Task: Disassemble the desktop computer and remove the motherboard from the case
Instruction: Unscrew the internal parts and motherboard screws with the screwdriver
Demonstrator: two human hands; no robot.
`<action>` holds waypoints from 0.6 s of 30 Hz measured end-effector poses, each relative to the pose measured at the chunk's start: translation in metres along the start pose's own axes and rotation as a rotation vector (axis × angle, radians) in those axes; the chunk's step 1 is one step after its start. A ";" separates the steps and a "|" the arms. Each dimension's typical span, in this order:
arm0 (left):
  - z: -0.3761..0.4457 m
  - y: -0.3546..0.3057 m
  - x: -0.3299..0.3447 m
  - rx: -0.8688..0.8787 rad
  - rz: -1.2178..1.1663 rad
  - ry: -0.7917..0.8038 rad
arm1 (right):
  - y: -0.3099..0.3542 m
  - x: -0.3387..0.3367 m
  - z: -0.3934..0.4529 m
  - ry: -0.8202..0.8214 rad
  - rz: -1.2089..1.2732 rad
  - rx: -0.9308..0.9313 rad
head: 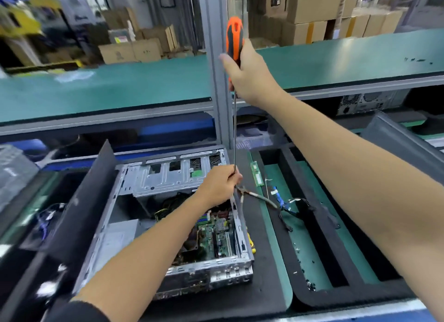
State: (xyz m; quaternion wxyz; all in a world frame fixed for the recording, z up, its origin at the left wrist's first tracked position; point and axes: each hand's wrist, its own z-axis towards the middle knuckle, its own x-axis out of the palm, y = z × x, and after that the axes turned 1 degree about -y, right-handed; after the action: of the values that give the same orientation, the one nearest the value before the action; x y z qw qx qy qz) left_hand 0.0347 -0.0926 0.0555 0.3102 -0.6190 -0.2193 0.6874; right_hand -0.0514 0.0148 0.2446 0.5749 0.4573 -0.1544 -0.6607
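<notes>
— Where was your right hand?

— You had it raised high over the tabletop, fingers wrapped round the orange-and-black handle of a long screwdriver. The thin shaft ran straight down from your fist.

— And your left hand?

— Down at the far right corner of the open computer case, fingers curled and pinching the lower end of that shaft. I could not tell what the tip touched; your hand hid it.

— Where was the motherboard?

— Inside the case, green, along its right wall, partly covered by your left forearm. The case lay on its side on the black mat, its dark side panel leaning up on the left.

— Anything else nearby?

— A bundle of cables trailed from beside your left hand across onto the black foam tray to the right, and a small green circuit strip lay just beside the tray's far left edge.
</notes>
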 end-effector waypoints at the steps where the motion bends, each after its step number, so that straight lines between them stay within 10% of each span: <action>1: -0.007 0.009 -0.007 -0.016 0.015 -0.025 | 0.005 0.011 0.000 0.011 0.014 0.000; 18: -0.035 0.104 -0.001 -0.142 0.177 0.318 | -0.005 0.087 -0.036 0.317 -0.174 0.060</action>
State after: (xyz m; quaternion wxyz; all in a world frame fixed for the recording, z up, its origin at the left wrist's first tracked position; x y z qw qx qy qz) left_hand 0.0536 -0.1704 -0.0198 0.2347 -0.7570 -0.1602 0.5885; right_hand -0.0197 -0.0508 0.1849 0.5186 0.5842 -0.0414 -0.6229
